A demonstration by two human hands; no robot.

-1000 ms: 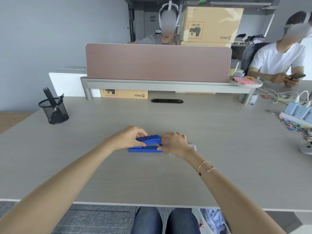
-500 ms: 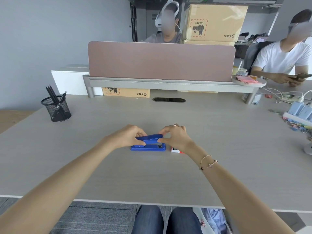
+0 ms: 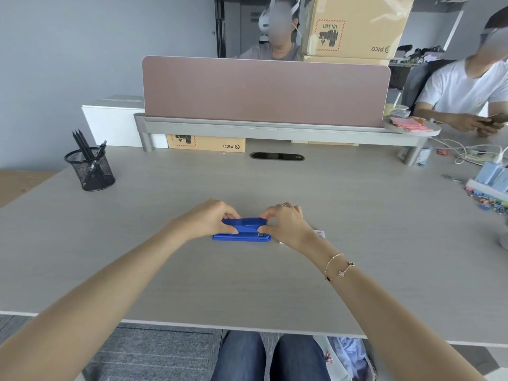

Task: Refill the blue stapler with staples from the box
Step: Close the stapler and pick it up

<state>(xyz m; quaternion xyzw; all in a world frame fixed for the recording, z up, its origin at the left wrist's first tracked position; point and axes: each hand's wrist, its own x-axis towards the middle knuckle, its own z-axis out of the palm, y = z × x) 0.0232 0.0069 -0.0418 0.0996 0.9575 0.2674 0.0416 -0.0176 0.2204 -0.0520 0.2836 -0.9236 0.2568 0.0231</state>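
1. We see the blue stapler [image 3: 242,229] lying flat on the desk [image 3: 275,284], near the middle, between the two hands.
2. The left hand [image 3: 209,220] closes its fingers and thumb on the left end of the stapler, which looks like the hinge end.
3. The right hand [image 3: 286,224] pinches the right end of the top cover, which stands only a little above the base.
4. The box of staples [image 3: 320,234] shows only as a small white and red corner behind the right wrist; we cannot tell if it is open.
5. We see no strip of staples in either hand.
6. We judge the task is at its beginning: the cover must be opened fully, then loading and closing are left.
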